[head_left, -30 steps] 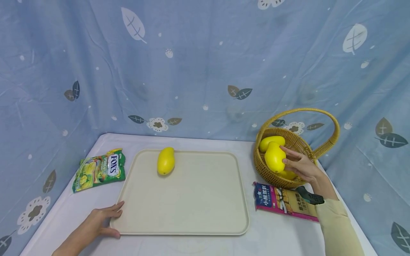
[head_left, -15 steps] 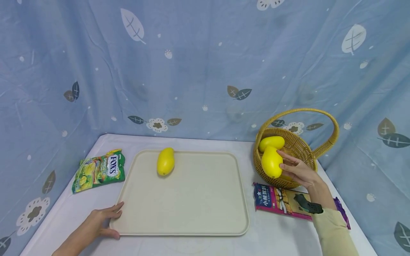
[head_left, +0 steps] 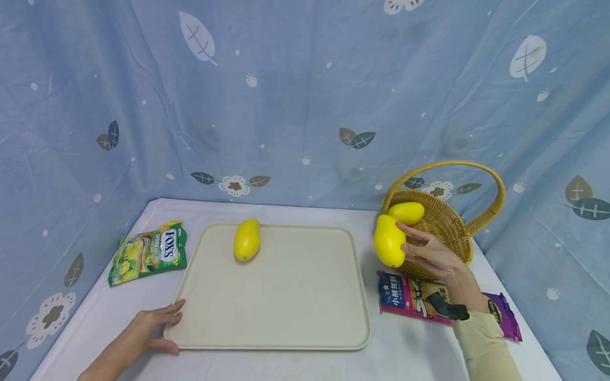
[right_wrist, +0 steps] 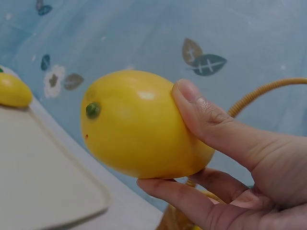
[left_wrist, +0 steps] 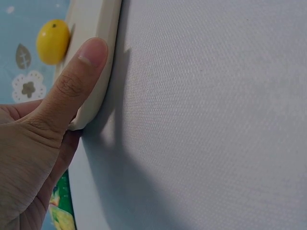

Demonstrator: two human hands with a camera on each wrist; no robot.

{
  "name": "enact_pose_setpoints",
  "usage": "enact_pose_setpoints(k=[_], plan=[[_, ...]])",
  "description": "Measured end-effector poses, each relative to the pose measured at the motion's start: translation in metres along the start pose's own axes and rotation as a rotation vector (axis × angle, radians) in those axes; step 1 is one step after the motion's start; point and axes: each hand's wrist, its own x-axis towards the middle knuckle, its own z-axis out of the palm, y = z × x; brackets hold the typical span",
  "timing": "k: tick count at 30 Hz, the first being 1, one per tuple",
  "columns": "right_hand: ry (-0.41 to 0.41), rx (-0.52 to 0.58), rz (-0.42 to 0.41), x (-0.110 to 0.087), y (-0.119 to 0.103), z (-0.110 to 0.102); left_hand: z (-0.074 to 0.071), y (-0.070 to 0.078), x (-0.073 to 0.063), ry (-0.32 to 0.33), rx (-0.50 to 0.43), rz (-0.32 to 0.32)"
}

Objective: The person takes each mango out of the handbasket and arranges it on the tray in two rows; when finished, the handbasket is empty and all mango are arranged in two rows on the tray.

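Note:
My right hand [head_left: 433, 254] holds a yellow mango [head_left: 389, 242] between thumb and fingers, at the basket's left rim in the head view. The right wrist view shows this mango's green stem spot and the thumb [right_wrist: 201, 112] pressed on its side. Another mango [head_left: 406, 212] lies in the wicker basket [head_left: 445, 217]. On the beige tray [head_left: 281, 301], a mango [head_left: 247, 240] rests near the back left. My left hand [head_left: 143, 330] grips the tray's near left corner. In the left wrist view its thumb [left_wrist: 79, 79] lies along the tray's edge.
A green candy bag [head_left: 150, 253] lies left of the tray. In front of the basket is a pink and tan food packet [head_left: 414, 296], partly under the right wrist, with a purple packet end [head_left: 506, 316] beyond it. A blue patterned curtain [head_left: 305, 106] hangs behind the table.
My right hand has carried the mango leftward, from over the basket's middle to its left rim. More of the purple packet shows. My left hand and the tray stay put.

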Motion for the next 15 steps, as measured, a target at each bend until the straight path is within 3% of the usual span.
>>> enact_pose_setpoints(k=[3,10,15], plan=[[-0.026,0.026,0.0,0.006,0.003,0.007,0.0,-0.002,0.0,0.016,0.006,0.028],[-0.058,0.046,0.032,0.024,0.01,0.023,-0.003,0.0,0.002,-0.058,0.038,-0.026],[-0.045,0.038,0.052,0.037,0.013,0.035,-0.003,-0.001,0.003,-0.063,0.039,-0.011]])
